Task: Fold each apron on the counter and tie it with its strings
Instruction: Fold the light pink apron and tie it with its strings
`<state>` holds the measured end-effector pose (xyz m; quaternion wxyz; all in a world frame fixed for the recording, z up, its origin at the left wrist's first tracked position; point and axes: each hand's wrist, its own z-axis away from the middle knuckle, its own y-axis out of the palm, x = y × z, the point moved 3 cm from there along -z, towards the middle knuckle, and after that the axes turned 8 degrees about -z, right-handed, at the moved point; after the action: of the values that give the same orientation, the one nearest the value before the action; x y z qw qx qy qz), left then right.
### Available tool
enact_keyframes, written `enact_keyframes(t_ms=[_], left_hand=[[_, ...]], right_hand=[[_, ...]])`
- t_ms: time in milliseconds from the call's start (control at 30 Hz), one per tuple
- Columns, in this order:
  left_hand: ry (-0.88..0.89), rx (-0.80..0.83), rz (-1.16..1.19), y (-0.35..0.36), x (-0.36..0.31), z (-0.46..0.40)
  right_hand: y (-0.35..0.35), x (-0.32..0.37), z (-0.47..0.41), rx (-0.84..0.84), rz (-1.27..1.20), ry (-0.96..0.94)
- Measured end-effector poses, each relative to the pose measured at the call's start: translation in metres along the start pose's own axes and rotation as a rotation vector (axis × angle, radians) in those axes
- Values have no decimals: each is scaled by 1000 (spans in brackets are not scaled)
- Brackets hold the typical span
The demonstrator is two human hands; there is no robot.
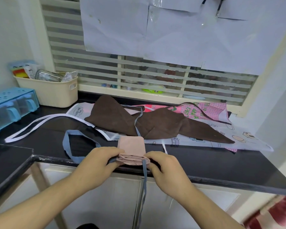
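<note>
A pink apron [132, 145], folded into a small thick packet, lies at the front edge of the black counter [205, 161]. My left hand [96, 164] grips its near left end and my right hand [165, 169] grips its near right end. Its blue-grey strings [143, 184] hang over the counter edge between my hands, and a blue-grey loop [73, 144] lies to the left. Behind it, a brown apron [155, 124] lies spread over a white printed apron [205, 138] and a pink checked apron [210, 110].
A cream basket [56, 93] of packets stands at the back left beside a blue plastic box [10, 106]. A white strap loop [31, 126] trails over the left counter. A barred window [155, 80] runs behind; cabinet doors sit below.
</note>
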<state>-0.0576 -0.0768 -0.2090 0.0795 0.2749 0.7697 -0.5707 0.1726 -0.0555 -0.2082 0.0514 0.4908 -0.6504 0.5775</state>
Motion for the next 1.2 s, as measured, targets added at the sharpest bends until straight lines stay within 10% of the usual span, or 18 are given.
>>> enact_keyframes(t_ms=[633,1200], left_hand=[[-486,-123,-60,3,-10,-47],[-473,-13,-222,10,1,-57]], right_hand=[[2,2,-75,-135,-45,483],[9,-12,-97,-95,-17,601]])
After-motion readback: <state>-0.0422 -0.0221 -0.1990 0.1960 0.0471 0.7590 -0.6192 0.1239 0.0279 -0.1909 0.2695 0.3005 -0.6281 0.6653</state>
